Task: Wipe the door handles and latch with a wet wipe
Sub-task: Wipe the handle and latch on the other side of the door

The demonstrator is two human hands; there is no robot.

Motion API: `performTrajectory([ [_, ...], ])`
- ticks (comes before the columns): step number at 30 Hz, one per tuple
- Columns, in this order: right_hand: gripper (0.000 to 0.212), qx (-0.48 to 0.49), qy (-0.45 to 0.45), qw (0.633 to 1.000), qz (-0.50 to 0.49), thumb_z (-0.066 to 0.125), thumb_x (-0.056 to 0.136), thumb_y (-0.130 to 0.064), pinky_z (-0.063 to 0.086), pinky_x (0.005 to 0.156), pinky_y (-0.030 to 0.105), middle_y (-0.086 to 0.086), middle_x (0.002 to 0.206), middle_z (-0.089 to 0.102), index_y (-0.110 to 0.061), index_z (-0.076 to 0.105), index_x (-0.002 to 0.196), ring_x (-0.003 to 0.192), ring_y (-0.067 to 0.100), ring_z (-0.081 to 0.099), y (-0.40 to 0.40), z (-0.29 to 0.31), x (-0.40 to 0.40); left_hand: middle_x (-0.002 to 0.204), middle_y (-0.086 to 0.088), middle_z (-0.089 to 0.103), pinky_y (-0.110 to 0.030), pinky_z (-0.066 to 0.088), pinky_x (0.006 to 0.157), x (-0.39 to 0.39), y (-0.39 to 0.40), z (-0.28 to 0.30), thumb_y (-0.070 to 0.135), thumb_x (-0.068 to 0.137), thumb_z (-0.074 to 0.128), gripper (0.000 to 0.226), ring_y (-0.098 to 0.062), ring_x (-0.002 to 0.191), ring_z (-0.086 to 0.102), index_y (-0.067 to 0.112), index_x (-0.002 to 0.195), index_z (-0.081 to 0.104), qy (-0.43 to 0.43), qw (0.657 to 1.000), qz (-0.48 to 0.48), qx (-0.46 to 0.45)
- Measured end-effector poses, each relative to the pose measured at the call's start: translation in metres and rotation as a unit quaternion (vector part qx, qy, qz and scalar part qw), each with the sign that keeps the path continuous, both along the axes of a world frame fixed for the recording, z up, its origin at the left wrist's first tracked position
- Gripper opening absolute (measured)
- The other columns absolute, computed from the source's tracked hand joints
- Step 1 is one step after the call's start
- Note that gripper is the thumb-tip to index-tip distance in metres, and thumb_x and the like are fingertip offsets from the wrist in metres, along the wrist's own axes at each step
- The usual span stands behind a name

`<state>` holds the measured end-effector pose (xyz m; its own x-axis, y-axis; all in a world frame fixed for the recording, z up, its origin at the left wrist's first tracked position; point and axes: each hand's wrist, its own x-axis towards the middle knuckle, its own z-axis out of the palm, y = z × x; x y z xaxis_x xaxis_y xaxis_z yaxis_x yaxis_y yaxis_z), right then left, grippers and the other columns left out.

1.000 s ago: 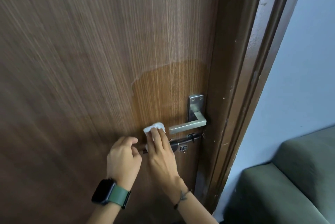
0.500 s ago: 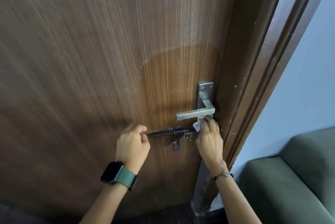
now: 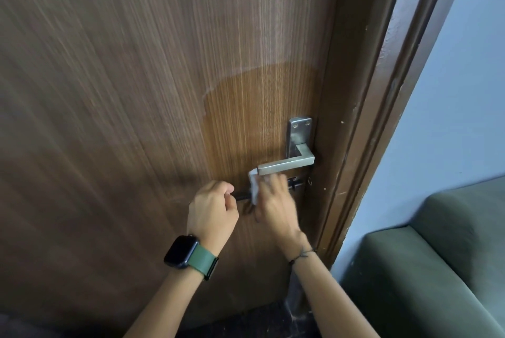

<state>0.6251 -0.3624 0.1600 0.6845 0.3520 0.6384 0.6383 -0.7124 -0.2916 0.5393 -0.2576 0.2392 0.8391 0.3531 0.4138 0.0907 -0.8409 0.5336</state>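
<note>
A silver lever door handle (image 3: 287, 165) sits on a steel backplate (image 3: 300, 132) near the right edge of the brown wooden door (image 3: 136, 91). Just below it runs a dark sliding bolt latch (image 3: 295, 183), mostly hidden by my hands. My right hand (image 3: 276, 205), blurred by motion, presses a white wet wipe (image 3: 254, 187) against the middle of the latch. My left hand (image 3: 211, 210), with a green-strapped watch on its wrist, pinches the left end of the bolt (image 3: 240, 196).
The dark brown door frame (image 3: 363, 119) runs down the right of the door, beside a pale blue wall (image 3: 451, 119). A green upholstered sofa (image 3: 437, 269) fills the lower right corner. A darker damp patch (image 3: 259, 108) marks the wood above the handle.
My right hand has slid the wipe leftward along the latch, from the bolt's right end by the frame to its middle. My left hand stays on the bolt's left end.
</note>
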Motion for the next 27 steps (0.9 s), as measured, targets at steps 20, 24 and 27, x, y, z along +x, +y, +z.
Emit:
performTrajectory([
  [20, 0.055, 0.068, -0.031, 0.996, 0.047, 0.062, 0.068, 0.014, 0.051, 0.086, 0.033, 0.023, 0.122, 0.052, 0.009, 0.053, 0.122, 0.117, 0.036, 0.04, 0.064, 0.07, -0.027, 0.088, -0.013, 0.066, -0.035, 0.045, 0.061, -0.035, -0.005, 0.023, 0.0, 0.077, 0.05, 0.017, -0.032, 0.078, 0.061, 0.004, 0.089, 0.063, -0.038, 0.996, 0.075, 0.006],
  [24, 0.044, 0.083, -0.089, 0.991, 0.055, 0.049, 0.073, 0.013, 0.052, 0.089, 0.037, 0.024, 0.114, 0.058, 0.01, 0.056, 0.117, 0.109, 0.035, 0.046, 0.066, 0.108, -0.017, 0.09, -0.013, 0.069, -0.039, 0.051, 0.067, -0.049, -0.005, 0.035, -0.003, 0.076, 0.052, 0.024, -0.031, 0.079, 0.064, 0.006, 0.095, 0.063, -0.078, 0.993, 0.089, -0.026],
  [27, 0.036, 0.028, -0.122, 0.991, 0.053, 0.048, 0.077, 0.01, 0.054, 0.079, 0.036, 0.021, 0.107, 0.061, 0.006, 0.061, 0.11, 0.092, 0.035, 0.057, 0.052, 0.116, -0.011, 0.092, -0.012, 0.07, -0.038, 0.053, 0.068, -0.058, -0.003, 0.036, -0.003, 0.076, 0.051, 0.025, -0.029, 0.08, 0.064, 0.007, 0.096, 0.063, -0.079, 0.992, 0.089, -0.031],
])
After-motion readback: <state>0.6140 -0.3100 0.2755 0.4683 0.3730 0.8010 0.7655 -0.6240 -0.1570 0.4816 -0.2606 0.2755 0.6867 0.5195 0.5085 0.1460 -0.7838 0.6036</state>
